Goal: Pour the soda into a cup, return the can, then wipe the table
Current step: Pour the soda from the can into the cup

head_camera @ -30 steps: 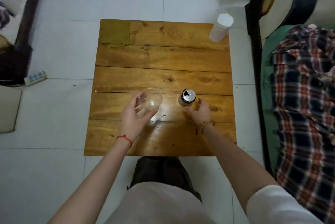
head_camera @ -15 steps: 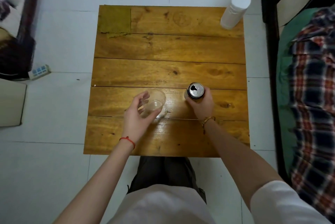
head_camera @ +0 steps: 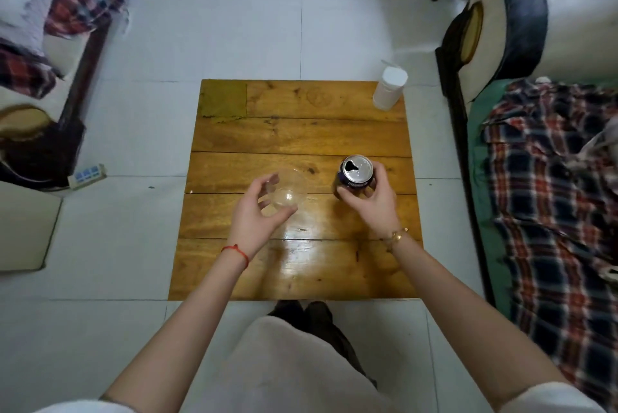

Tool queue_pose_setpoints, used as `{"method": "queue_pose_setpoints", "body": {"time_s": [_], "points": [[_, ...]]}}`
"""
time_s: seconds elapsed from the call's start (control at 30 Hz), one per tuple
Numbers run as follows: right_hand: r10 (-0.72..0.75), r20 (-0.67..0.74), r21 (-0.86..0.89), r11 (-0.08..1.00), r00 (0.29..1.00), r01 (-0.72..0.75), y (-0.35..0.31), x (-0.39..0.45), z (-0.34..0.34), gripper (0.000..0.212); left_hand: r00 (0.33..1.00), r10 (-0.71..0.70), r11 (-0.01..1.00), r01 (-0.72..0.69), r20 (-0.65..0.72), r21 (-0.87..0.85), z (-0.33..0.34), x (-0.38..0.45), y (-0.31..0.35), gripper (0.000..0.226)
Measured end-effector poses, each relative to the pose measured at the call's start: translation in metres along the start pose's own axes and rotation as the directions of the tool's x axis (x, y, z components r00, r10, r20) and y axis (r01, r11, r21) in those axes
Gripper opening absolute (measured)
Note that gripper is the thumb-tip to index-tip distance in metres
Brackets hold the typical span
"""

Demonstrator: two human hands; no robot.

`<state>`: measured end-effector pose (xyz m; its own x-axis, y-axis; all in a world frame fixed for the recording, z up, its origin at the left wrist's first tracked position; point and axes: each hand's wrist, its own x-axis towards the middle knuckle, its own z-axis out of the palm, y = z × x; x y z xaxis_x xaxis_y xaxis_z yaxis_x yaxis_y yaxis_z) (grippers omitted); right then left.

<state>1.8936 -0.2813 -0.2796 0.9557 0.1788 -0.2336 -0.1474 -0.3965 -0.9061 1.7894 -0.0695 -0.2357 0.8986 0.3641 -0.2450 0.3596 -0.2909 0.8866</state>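
A white cylindrical plastic container (head_camera: 389, 88) stands at the far right corner. A red-and-navy plaid blanket (head_camera: 555, 185) lies over green bedding (head_camera: 481, 178) at right. A blue-and-white power strip (head_camera: 87, 175) rests on the white tiled floor (head_camera: 234, 11).

Cup (head_camera: 288, 190): on your table (head_camera: 301, 135), left of centre, your left hand (head_camera: 255, 215) around it.
Can (head_camera: 356, 175): right of the cup, apart from it, in your right hand (head_camera: 369, 203).
Tissue canister (head_camera: 389, 88): far right corner.
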Motion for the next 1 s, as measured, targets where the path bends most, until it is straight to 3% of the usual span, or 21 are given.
{"method": "queue_pose_setpoints", "body": {"time_s": [0.47, 0.7, 1.0], "points": [[-0.311, 0.120, -0.263, 0.906, 0.943, 0.332, -0.133, -0.063, -0.062, 0.074, 0.984, 0.175, 0.983, -0.176, 0.029, 0.058, -0.036, -0.030, 0.076, 0.069], [-0.409, 0.213, -0.436, 0.773, 0.887, 0.461, -0.179, -0.064, -0.076, 0.073, 0.974, 0.223, 0.969, -0.226, 0.044, 0.097, -0.049, -0.028, 0.092, 0.072], [-0.453, 0.269, -0.614, 0.599, 0.850, 0.514, -0.219, -0.056, -0.077, 0.075, 0.972, 0.232, 0.966, -0.234, 0.034, 0.110, -0.051, -0.019, 0.105, 0.072]]}}
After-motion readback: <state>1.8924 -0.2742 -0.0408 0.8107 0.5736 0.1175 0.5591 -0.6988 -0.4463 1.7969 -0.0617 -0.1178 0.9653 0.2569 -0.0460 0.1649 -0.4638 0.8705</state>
